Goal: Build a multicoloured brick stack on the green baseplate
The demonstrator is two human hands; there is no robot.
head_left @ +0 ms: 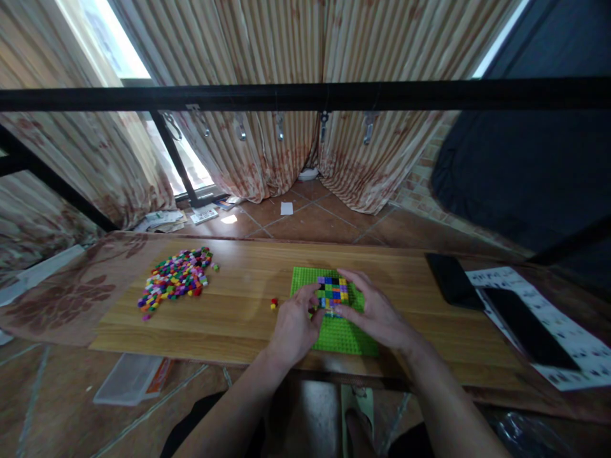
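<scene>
A green studded baseplate (346, 340) lies on the wooden board, with a square patch of small coloured building bricks (333, 292) on it in blue, yellow, green, orange and purple. My left hand (296, 321) is at the patch's left side, fingers curled and thumb drawn in; small dark bits show by the fingertips, but what they hold is too small to make out. My right hand (377, 313) rests at the patch's right side, its thumb and fingers spread around the edge. Just left of the baseplate lie a few loose red and yellow bricks (273, 304).
A heap of mixed bricks (176, 277) covers the board's left part. To the right lie a black tablet-like object (453, 280), a dark phone (529, 327) and a printed sheet (573, 356). A black bar (305, 97) crosses beyond the board. A clear plastic box (128, 380) sits below left.
</scene>
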